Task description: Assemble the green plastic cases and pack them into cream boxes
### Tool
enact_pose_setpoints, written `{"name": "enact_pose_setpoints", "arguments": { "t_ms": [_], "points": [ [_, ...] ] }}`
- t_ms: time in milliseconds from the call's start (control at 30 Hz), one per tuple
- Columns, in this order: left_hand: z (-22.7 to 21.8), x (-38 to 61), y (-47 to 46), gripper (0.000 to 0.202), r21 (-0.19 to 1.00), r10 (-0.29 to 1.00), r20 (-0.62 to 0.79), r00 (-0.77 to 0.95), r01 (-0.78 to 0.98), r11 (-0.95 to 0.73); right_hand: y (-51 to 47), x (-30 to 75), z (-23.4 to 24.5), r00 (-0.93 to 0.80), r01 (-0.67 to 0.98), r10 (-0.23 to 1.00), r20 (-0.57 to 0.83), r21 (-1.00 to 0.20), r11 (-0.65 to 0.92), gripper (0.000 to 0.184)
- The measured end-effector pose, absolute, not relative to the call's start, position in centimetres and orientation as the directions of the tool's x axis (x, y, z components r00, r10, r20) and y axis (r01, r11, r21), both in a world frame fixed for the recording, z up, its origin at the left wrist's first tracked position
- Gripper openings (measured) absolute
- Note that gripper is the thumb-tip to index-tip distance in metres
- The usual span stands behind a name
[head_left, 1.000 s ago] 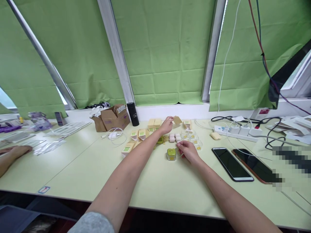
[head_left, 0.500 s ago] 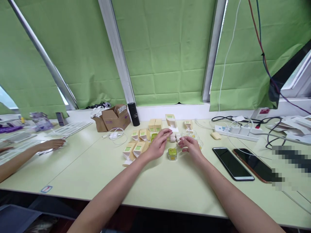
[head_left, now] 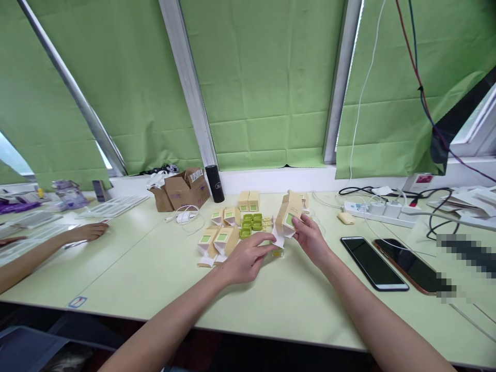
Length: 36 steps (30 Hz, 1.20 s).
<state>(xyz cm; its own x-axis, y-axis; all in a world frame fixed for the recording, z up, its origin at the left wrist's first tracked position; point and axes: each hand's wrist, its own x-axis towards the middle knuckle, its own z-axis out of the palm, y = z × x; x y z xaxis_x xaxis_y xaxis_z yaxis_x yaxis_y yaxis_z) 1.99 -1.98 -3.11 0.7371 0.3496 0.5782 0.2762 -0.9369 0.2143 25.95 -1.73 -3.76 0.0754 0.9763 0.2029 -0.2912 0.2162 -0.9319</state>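
Observation:
My right hand (head_left: 311, 238) grips a small tan paper carton (head_left: 289, 209) by its lower right side and holds it tilted above the table. A green label and loose white flaps show on it. My left hand (head_left: 248, 260) pinches a white flap at the carton's lower end. Beneath the carton, a small clear case (head_left: 278, 253) is mostly hidden. Several green open trays (head_left: 251, 223) stand behind my left hand, with small pale yellow pieces (head_left: 267, 222) beside them. Left of these lie several tan cartons (head_left: 225, 237) with white flaps out.
Two phones (head_left: 374, 262) lie at right, near a power strip (head_left: 380, 209) with cables. A cardboard box (head_left: 186, 191) and a black cylinder (head_left: 214, 183) stand at the back. At left another person's hand (head_left: 91, 232) rests near flat white trays (head_left: 114, 205).
The tan carton has come forward off the table into my right hand. My left hand has moved down to its flap, uncovering the green trays. The clear case is now mostly covered.

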Motion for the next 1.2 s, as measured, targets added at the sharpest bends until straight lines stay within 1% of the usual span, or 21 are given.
{"name": "enact_pose_setpoints", "arguments": {
  "t_ms": [100,167,200,233,300,367,400,467,567,633,700,800,900,967,1100,1200],
  "points": [
    [-2.5,2.5,-2.1,0.033,0.301,0.424,0.684,0.593,0.300,-0.905,-2.3,25.6,-3.2,0.074,-0.291,0.958,0.278,-0.913,0.287,0.069],
    [-2.2,3.1,-1.9,0.024,0.368,0.486,0.729,0.482,0.322,-0.872,-2.5,25.5,-3.2,0.105,-0.286,0.940,0.323,-0.896,0.340,0.066],
    [-2.0,3.4,-1.6,0.026,0.402,0.518,0.734,0.440,0.333,-0.853,-2.5,25.4,-3.3,0.119,-0.284,0.931,0.344,-0.887,0.364,0.065],
    [-1.9,3.9,-1.3,0.032,0.437,0.550,0.729,0.408,0.342,-0.832,-2.5,25.4,-3.4,0.129,-0.281,0.923,0.363,-0.879,0.385,0.065],
    [-1.7,4.7,-0.6,0.051,0.485,0.599,0.710,0.370,0.360,-0.797,-2.5,25.4,-3.7,0.142,-0.262,0.906,0.400,-0.867,0.424,0.063],
    [-1.6,5.4,0.1,0.066,0.503,0.621,0.699,0.355,0.372,-0.780,-2.5,25.3,-3.9,0.154,-0.203,0.882,0.446,-0.859,0.470,0.061],
    [-1.6,5.7,0.4,0.069,0.506,0.624,0.694,0.359,0.373,-0.778,-2.6,25.2,-4.0,0.162,-0.154,0.865,0.475,-0.854,0.498,0.059],
    [-1.4,6.2,0.9,0.066,0.502,0.617,0.687,0.383,0.364,-0.784,-2.7,25.1,-4.0,0.176,-0.039,0.824,0.539,-0.832,0.553,0.052],
    [-1.4,6.4,1.6,0.054,0.455,0.568,0.711,0.415,0.346,-0.821,-2.9,25.0,-4.1,0.166,0.093,0.762,0.625,-0.780,0.619,0.046],
    [-1.7,6.3,1.9,0.048,0.392,0.502,0.756,0.419,0.325,-0.861,-2.9,25.1,-4.3,0.156,0.167,0.734,0.661,-0.750,0.640,0.051],
    [-2.4,6.1,2.2,0.044,0.311,0.418,0.815,0.401,0.307,-0.900,-2.6,25.3,-4.6,0.170,0.249,0.716,0.677,-0.733,0.633,0.055],
    [-3.9,5.5,2.7,0.038,0.180,0.309,0.881,0.358,0.350,-0.919,-1.9,25.7,-5.5,0.220,0.342,0.709,0.670,-0.734,0.587,0.053],
    [-5.2,4.8,3.2,0.033,0.063,0.227,0.902,0.366,0.409,-0.910,-1.1,25.9,-6.5,0.247,0.402,0.718,0.651,-0.743,0.536,0.045],
    [-5.7,4.3,3.4,0.031,0.008,0.183,0.911,0.369,0.429,-0.903,-0.8,25.9,-7.1,0.244,0.431,0.721,0.649,-0.738,0.519,0.040],
    [-6.0,3.8,3.5,0.032,-0.051,0.149,0.914,0.378,0.469,-0.882,-0.5,25.9,-7.5,0.230,0.461,0.731,0.642,-0.734,0.499,0.037],
    [-5.9,3.9,3.2,0.034,-0.071,0.122,0.917,0.379,0.456,-0.887,-0.5,25.9,-7.6,0.226,0.476,0.731,0.644,-0.727,0.494,0.036]
  ]
}}
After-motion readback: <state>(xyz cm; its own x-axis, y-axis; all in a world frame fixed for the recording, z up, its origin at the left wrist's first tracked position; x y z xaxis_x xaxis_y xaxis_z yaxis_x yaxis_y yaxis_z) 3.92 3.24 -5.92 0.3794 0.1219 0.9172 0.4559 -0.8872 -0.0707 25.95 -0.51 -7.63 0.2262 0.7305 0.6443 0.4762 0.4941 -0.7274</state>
